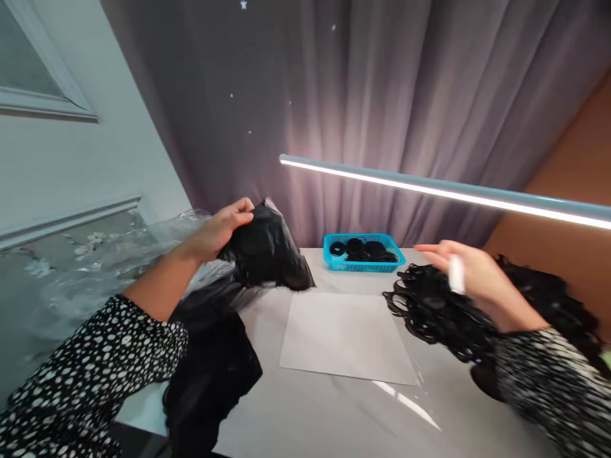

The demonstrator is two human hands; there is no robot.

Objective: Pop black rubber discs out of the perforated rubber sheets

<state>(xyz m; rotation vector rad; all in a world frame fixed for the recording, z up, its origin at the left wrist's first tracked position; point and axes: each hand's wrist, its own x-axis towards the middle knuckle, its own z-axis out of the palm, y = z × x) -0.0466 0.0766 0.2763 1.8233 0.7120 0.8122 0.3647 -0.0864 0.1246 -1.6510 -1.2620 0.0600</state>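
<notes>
Left hand (217, 234) pinches black bag (270, 248); right (475, 267) half-open, grip on white object (457, 275) unclear

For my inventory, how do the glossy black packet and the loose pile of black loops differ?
The glossy black packet is raised in the left hand; the loose pile of black loops lies on the white table. The packet is compact; the pile spreads in curls. Both are black.

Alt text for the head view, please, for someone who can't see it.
A person's left hand grips a black bag-like bundle at a white table. The right hand, a blurred small white object against it, is by a heap of curly black strips. Between them lie a white rectangular sheet and, behind it, a blue plastic basket of black coils.
</notes>
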